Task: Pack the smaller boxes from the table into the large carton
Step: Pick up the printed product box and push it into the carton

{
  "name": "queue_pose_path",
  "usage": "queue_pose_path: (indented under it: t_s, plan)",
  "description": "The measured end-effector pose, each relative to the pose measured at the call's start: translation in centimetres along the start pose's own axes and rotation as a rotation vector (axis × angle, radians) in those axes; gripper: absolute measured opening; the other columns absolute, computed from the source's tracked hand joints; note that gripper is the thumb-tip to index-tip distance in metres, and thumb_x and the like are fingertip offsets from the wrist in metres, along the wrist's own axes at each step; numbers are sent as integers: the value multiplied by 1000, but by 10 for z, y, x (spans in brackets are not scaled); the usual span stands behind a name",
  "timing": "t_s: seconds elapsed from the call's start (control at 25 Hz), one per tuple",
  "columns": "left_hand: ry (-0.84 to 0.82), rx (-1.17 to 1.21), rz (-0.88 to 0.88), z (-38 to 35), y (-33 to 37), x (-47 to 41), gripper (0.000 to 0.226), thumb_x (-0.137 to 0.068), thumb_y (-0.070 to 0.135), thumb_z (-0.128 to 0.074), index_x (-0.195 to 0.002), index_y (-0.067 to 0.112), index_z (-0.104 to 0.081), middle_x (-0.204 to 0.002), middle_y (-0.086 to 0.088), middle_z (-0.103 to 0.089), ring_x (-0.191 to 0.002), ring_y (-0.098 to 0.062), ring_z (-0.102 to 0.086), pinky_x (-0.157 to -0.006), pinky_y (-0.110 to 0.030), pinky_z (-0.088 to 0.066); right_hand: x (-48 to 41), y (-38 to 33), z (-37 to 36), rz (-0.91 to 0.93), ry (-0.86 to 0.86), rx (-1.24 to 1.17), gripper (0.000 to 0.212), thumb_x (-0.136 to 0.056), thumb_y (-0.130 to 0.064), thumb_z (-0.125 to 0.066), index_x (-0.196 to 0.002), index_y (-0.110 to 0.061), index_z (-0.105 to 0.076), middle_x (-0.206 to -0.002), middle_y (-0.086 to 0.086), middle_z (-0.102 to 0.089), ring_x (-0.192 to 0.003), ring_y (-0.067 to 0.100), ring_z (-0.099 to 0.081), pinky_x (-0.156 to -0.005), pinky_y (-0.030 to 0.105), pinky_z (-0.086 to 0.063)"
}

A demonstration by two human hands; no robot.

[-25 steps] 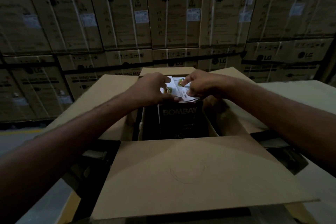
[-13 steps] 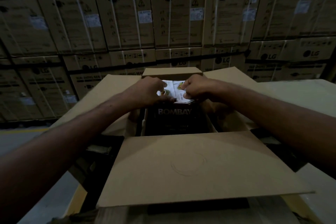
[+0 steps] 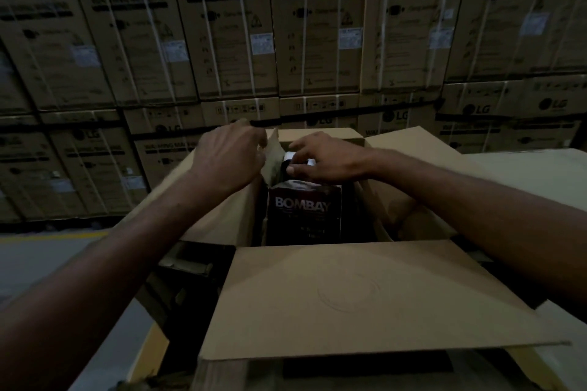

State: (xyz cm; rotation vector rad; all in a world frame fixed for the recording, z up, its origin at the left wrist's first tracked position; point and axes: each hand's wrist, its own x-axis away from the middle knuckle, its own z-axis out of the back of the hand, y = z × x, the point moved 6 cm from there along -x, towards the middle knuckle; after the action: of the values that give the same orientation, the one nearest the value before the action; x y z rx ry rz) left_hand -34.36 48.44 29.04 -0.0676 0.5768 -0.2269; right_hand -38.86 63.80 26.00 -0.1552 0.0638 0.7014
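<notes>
brown corrugated cardboard fills the middle of the frame: the large carton (image 3: 365, 295) sits open, near flap folded out flat toward the lower edge, left and right flaps splayed to the sides.

inside it, centre of frame, a dark small box (image 3: 303, 219) stands upright, "bombay" in pale letters on the face toward the camera. its white top shows just above the lettering, partly covered by the right hand. lower part of the box is hidden behind the near flap.

left hand (image 3: 228, 155): centre left, back of hand toward the camera, fingers curled onto an upright strip of cardboard at the carton's left inner edge. grip reads as closed on that edge.

right hand (image 3: 320, 159): just right of centre, over the top of the small box. thumb below, index finger above, the white top caught between them; other fingers spread across it.

hands are near each other, not touching.

right edge: pale table surface (image 3: 524, 174) beside the carton. upper half of frame: a wall of stacked washing machine cartons (image 3: 317, 25), strapped, lg marks. far left: grey floor (image 3: 47, 263). light is dim throughout.
</notes>
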Motion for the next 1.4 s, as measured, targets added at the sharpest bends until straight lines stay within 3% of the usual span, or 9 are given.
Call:
queue_pose_path:
  t_s: [0.12,0.24,0.48,0.64,0.84,1.0,1.16,1.24,1.4]
  plan:
    - [-146,-263,38,-8,-9,3,25,-94,30,-65,-118,25,-69,-133,-6,-51,-120,-27,-49,-90,-41,-46,4,8,2,-30,9,13,47,-101,-58,-44,-110,-24,-75,-145,0,-57,-132,20,-48,-108,48,-42]
    - [-207,-213,-161,-13,13,-4,23,-94,33,-64,-117,31,-70,-140,1,-54,-131,-24,-45,-103,-42,-40,16,24,12,-80,91,-151,39,-100,-51,-54,-114,-21,-74,-131,0,-65,-118,16,-58,-102,43,-48]
    - [-636,77,-257,-51,68,-19,50,-97,64,-43,-118,27,-71,-106,2,-74,-93,-14,-69,-83,-41,-59,49,63,29,-257,194,-367,16,-95,-21,-66,-94,-16,-80,-115,3,-74,-109,19,-67,-96,41,-55]
    - [-676,-34,-334,-54,76,-26,66,-90,78,-36,-106,25,-72,-97,0,-72,-90,-17,-66,-78,-38,-53,65,81,38,-376,263,-400,19,-97,-12,-62,-101,-10,-80,-124,3,-69,-106,13,-63,-86,32,-52]
    - [-832,-114,-342,-58,65,-23,119,-53,106,-5,-111,24,-69,-104,0,-69,-98,-21,-60,-97,-45,-47,69,94,20,-499,116,-331,39,-91,3,-51,-112,-15,-78,-132,6,-65,-116,21,-61,-89,34,-55]
    - [-877,-9,-300,-50,63,-15,73,-86,82,-34,-128,32,-67,-125,5,-65,-122,-19,-49,-93,-35,-28,64,83,11,-466,52,-155,43,-90,-3,-57,-120,-27,-75,-133,-1,-66,-116,19,-61,-86,29,-55]
    - [-643,429,-215,-32,57,-22,64,-74,58,-80,-127,24,-68,-122,7,-67,-117,-15,-58,-100,-40,-49,55,74,13,-401,80,-119,38,-90,-14,-70,-127,-24,-71,-127,2,-70,-106,20,-68,-88,37,-60]
    - [-576,531,-260,-18,57,-20,52,-78,54,-77,-120,23,-70,-110,10,-71,-104,-7,-65,-97,-41,-54,55,63,19,-310,104,-211,35,-92,-18,-73,-127,-19,-71,-130,0,-68,-114,17,-65,-94,37,-58]
    - [-857,708,-177,-13,50,2,48,-92,59,-48,-103,25,-79,-112,12,-75,-106,-3,-67,-96,-35,-51,64,43,13,-138,-151,-415,27,-94,-20,-71,-121,-24,-74,-115,-11,-73,-105,-1,-66,-92,24,-52]
